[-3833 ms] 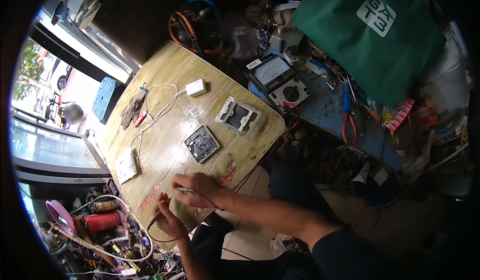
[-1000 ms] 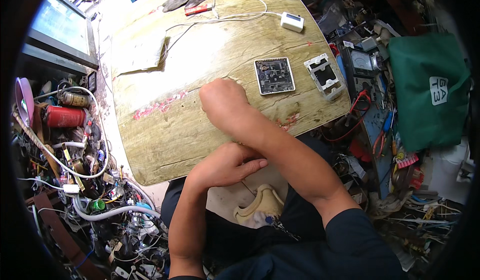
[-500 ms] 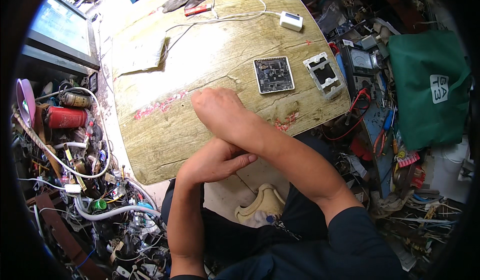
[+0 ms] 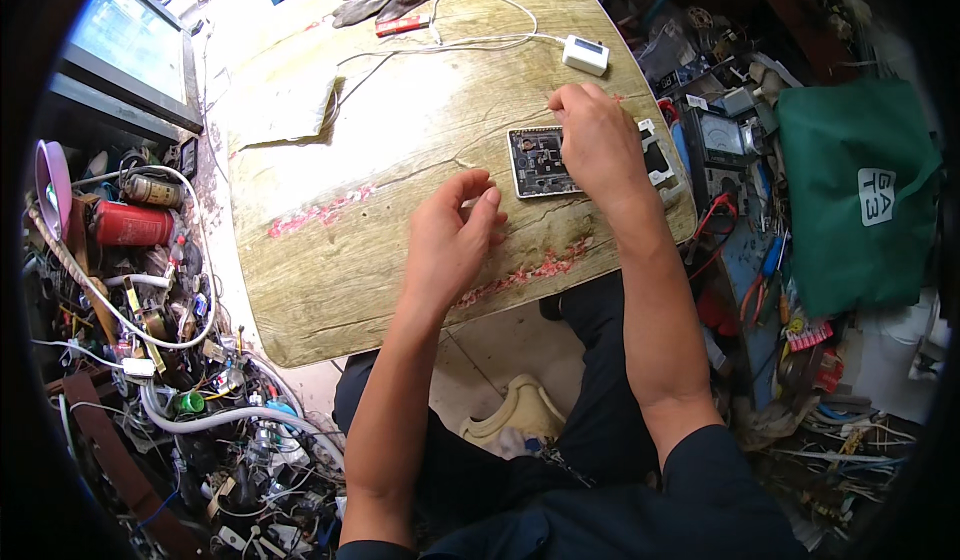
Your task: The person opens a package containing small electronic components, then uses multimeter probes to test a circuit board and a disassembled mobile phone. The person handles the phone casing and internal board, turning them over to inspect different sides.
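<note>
A square device with a dark circuit board (image 4: 540,163) in a pale frame lies on the wooden table (image 4: 330,295). My right hand (image 4: 603,150) hangs over its right half, covering that part. The fingers point away and down, mostly hidden behind the back of the hand, so I cannot make out a grip. Left of the board is my left hand (image 4: 452,243), apart from it. Its fingers are loosely bent, the thumb stands off them, and nothing shows between them. A pale plastic bracket (image 4: 672,175) lies right of the board, partly behind my right hand.
Farther back lie a small white box with a display (image 4: 585,56), a white cable (image 4: 470,47), a red object (image 4: 402,26) and a grey glove (image 4: 385,2). A pale packet (image 4: 290,120) is at the left. Clutter flanks the table, with a green bag (image 4: 850,230) at the right.
My crossed forearms have come apart. My right hand has swung right to the board, and my left hand has risen onto the table side, left of it. The view has shifted slightly.
</note>
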`<state>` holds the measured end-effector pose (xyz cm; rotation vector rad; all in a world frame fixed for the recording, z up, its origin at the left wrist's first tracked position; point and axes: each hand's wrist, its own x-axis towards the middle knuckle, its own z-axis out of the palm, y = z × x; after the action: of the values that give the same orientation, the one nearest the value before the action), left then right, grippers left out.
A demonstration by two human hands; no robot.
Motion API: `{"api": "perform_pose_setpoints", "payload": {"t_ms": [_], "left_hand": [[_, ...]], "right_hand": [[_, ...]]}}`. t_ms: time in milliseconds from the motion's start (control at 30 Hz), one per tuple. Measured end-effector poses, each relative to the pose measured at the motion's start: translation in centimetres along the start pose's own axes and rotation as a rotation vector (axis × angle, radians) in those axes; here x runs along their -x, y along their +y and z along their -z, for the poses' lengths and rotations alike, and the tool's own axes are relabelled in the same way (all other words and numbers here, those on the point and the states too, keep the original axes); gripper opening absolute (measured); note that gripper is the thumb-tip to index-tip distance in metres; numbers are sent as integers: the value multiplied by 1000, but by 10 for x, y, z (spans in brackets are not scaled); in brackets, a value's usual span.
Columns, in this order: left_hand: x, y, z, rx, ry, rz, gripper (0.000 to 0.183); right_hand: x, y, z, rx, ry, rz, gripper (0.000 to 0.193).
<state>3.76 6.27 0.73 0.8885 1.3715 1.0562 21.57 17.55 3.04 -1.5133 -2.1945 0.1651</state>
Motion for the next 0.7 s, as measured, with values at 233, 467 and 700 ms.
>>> {"api": "perform_pose_setpoints", "payload": {"t_ms": [233,467,700], "left_hand": [[-22,2,-25,149,8,101,39],[-27,6,-27,259,-11,198,34],[-29,0,-21,211,-69,173,34]], "right_hand": [[6,20,-6,194,-15,-79,8],[9,25,-8,36,-35,-131,10],[15,16,-3,-119,-83,-140,12]]}}
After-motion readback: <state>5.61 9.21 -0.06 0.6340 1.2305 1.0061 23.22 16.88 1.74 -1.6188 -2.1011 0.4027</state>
